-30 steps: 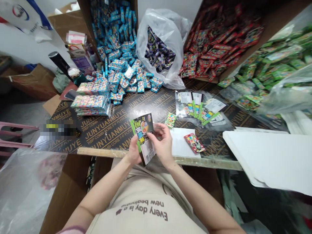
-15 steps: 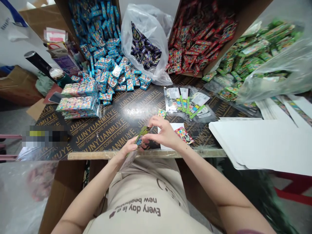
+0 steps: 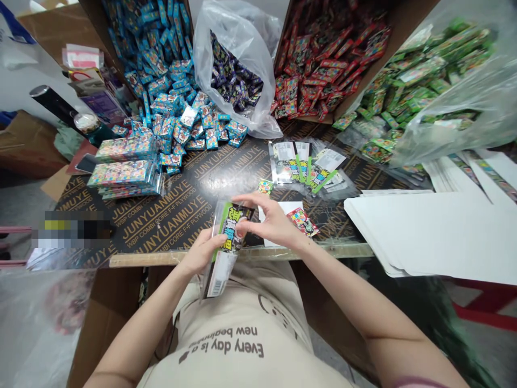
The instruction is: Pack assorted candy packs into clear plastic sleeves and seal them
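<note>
My left hand (image 3: 203, 251) is closed round the side of a printed plastic pouch (image 3: 220, 269), its thumb lying across the front. The pouch is clear at one edge, with a green stripe, bright lettering on black and a white barcode panel; it stands tilted above the table's front edge. At its upper right corner, my right hand (image 3: 274, 222) pinches with thumb and fingers. Just beyond the right hand lies a small green packet (image 3: 265, 187). Beside its wrist, a red packet (image 3: 304, 222) rests on white paper (image 3: 274, 238).
Similar pouches (image 3: 323, 178) lie fanned out on the black plywood table (image 3: 181, 215). Behind are heaped blue packets (image 3: 169, 129), a plastic bag (image 3: 258, 48) of purple ones, boxed red ones (image 3: 327, 81) and bagged green ones (image 3: 432, 81). White sheets (image 3: 436, 231) overhang the right front edge.
The pouch has turned from nearly edge-on so its printed front now faces me. My left hand has shifted slightly left and down; my right hand stays at the pouch's upper end.
</note>
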A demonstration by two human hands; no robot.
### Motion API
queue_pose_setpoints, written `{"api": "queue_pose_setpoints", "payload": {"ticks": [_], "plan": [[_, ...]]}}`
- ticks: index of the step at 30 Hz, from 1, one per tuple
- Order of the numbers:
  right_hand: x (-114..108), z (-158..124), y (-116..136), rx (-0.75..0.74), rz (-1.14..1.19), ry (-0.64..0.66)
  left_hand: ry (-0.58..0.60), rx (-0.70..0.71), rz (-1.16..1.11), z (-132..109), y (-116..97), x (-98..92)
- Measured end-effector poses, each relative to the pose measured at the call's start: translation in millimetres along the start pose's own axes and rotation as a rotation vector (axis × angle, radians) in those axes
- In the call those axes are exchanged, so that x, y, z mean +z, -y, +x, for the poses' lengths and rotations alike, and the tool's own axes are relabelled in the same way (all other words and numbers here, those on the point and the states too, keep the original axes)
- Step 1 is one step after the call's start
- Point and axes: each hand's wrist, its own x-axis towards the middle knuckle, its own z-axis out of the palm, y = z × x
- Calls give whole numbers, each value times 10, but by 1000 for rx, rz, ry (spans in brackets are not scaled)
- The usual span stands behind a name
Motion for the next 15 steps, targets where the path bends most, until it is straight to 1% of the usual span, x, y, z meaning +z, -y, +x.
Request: {"api": "queue_pose_setpoints", "payload": {"ticks": [1, 2, 3, 4, 6, 7, 8, 12, 14, 15], "plan": [[31, -3, -27, 28, 11, -130, -26, -1, 6, 1, 8, -19], [64, -9, -56, 74, 54, -222, -45, -4, 7, 1, 16, -40], [97, -18, -85, 139, 132, -247, -52, -6, 5, 0, 24, -62], [133, -30, -112, 212, 239, -200, -50, -5, 3, -1, 34, -84], [200, -59, -148, 339, 457, -3, -35, 6, 15, 1, 57, -121], [227, -73, -153, 376, 535, 71, -40, 18, 39, 4, 70, -136], [247, -84, -148, 398, 580, 100, -63, 35, 75, 9, 84, -149], [241, -82, -78, 462, 595, 9, -233, 53, 208, 21, 118, -160], [222, -63, -49, 487, 599, 2, -282, 40, 172, 13, 107, -131], [220, -55, -42, 489, 607, -10, -302, 39, 109, 5, 93, -106]]}}
